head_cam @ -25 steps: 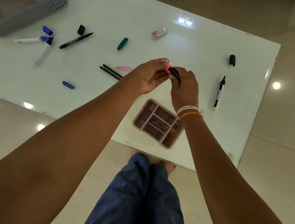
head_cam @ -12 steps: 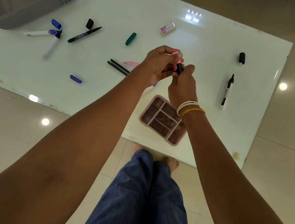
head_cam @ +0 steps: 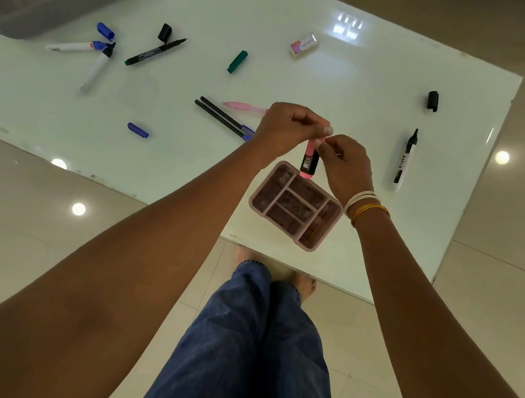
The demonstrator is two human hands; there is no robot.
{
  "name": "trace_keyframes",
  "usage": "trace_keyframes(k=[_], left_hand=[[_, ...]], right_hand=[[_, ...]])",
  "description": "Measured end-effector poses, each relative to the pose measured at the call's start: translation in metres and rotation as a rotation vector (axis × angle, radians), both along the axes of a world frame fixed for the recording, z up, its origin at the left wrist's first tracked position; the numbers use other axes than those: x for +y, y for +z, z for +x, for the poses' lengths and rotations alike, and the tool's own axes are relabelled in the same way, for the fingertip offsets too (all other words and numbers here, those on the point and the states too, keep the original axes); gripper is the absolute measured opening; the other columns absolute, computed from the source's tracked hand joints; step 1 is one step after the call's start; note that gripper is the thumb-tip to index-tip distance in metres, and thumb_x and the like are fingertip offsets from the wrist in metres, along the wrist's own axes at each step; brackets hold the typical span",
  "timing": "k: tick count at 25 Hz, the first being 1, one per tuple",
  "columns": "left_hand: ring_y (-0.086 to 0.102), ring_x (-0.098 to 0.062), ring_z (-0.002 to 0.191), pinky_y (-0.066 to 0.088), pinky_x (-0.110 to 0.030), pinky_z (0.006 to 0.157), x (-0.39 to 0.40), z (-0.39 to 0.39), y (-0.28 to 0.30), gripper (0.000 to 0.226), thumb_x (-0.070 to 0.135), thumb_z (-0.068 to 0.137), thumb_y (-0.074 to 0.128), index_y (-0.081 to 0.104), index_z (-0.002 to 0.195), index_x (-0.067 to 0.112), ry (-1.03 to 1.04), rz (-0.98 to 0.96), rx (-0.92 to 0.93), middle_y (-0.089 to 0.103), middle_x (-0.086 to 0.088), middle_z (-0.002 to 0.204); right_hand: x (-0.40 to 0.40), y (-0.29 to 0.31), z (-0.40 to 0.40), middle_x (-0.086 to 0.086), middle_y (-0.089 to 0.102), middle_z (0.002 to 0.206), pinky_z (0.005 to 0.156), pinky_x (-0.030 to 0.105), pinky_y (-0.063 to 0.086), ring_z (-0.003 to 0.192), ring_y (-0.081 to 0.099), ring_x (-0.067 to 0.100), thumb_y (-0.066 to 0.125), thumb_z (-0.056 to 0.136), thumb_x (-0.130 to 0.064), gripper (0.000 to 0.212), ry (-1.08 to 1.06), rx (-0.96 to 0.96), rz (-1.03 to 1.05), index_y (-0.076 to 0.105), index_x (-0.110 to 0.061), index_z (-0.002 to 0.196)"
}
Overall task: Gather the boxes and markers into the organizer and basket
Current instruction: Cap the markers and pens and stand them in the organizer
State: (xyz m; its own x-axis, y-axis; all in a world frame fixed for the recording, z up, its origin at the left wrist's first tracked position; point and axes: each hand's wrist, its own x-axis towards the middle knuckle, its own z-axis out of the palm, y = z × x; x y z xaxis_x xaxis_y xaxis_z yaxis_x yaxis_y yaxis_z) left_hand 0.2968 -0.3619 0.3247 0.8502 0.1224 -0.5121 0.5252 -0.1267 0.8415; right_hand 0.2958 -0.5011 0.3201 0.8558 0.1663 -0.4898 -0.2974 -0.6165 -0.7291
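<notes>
currently a pink highlighter with a black label [head_cam: 310, 160] is held upright, long axis pointing down, pinched at its top by the left hand [head_cam: 288, 130] and right hand [head_cam: 346, 164], its lower end just above the far edge of the pink compartmented plastic organizer [head_cam: 296, 206] on the white surface [head_cam: 359, 86].
</notes>
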Motion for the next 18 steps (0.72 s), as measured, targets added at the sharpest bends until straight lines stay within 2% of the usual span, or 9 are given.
trace_keyframes(k=[3,6,8,10,13,16,18], left_hand=[[0.069,-0.006,0.088,0.053,-0.025,0.092,-0.004,-0.015,0.0,0.024,0.017,0.082,0.073,0.074,0.104,0.007,-0.01,-0.003,-0.011,0.075,-0.006,0.097],[0.065,-0.006,0.101,0.05,-0.022,0.097,-0.002,-0.028,0.001,0.029,0.019,0.088,0.067,0.069,0.116,0.008,0.055,-0.076,-0.005,0.071,-0.005,0.115],[0.06,-0.01,0.115,0.047,-0.025,0.101,0.003,-0.039,-0.004,0.034,0.022,0.09,0.064,0.065,0.124,0.014,0.024,0.002,0.032,0.065,-0.003,0.127],[0.055,-0.015,0.124,0.045,-0.034,0.105,0.01,-0.054,-0.013,0.038,0.021,0.089,0.066,0.062,0.127,0.019,-0.047,0.109,0.136,0.061,-0.002,0.133],[0.058,-0.023,0.12,0.048,-0.044,0.101,0.013,-0.075,-0.022,0.04,0.019,0.09,0.064,0.059,0.129,0.019,-0.152,0.185,0.254,0.062,-0.006,0.129],[0.061,-0.024,0.113,0.05,-0.037,0.094,0.009,-0.084,-0.019,0.038,0.014,0.094,0.055,0.056,0.132,0.019,-0.176,0.281,0.218,0.064,-0.007,0.125],[0.062,-0.026,0.11,0.053,-0.039,0.088,0.007,-0.089,-0.019,0.042,0.012,0.095,0.051,0.049,0.136,0.019,-0.117,0.269,0.241,0.062,-0.009,0.125]], right_hand=[[-0.006,0.0,-0.004,0.005,0.066,0.076,0.072,0.035,0.054,0.073,0.063,0.024,0.064,0.088,-0.028,0.02,-0.015,-0.004,0.021,0.068,-0.008,0.089],[-0.006,0.007,-0.011,-0.006,0.061,0.066,0.065,0.026,0.048,0.061,0.057,0.01,0.069,0.082,-0.028,0.017,-0.017,-0.111,-0.016,0.067,-0.012,0.082],[-0.009,0.014,-0.018,-0.003,0.066,0.073,0.069,0.027,0.055,0.065,0.063,0.014,0.072,0.075,-0.021,0.017,-0.024,-0.117,0.037,0.064,-0.015,0.089],[-0.014,0.019,-0.028,0.001,0.069,0.076,0.07,0.026,0.057,0.066,0.066,0.017,0.071,0.071,-0.014,0.027,0.017,-0.103,0.104,0.063,-0.018,0.097],[-0.016,0.021,-0.043,0.001,0.071,0.085,0.068,0.015,0.053,0.065,0.064,0.007,0.07,0.073,-0.01,0.033,0.152,-0.121,0.107,0.066,-0.019,0.104],[-0.017,0.015,-0.053,0.001,0.071,0.098,0.075,0.005,0.044,0.078,0.062,0.008,0.068,0.079,-0.012,0.029,0.397,-0.152,-0.014,0.068,-0.016,0.107],[-0.016,0.009,-0.059,0.004,0.072,0.105,0.087,0.015,0.048,0.092,0.064,0.016,0.066,0.082,-0.015,0.025,0.48,-0.184,-0.079,0.069,-0.015,0.107]])
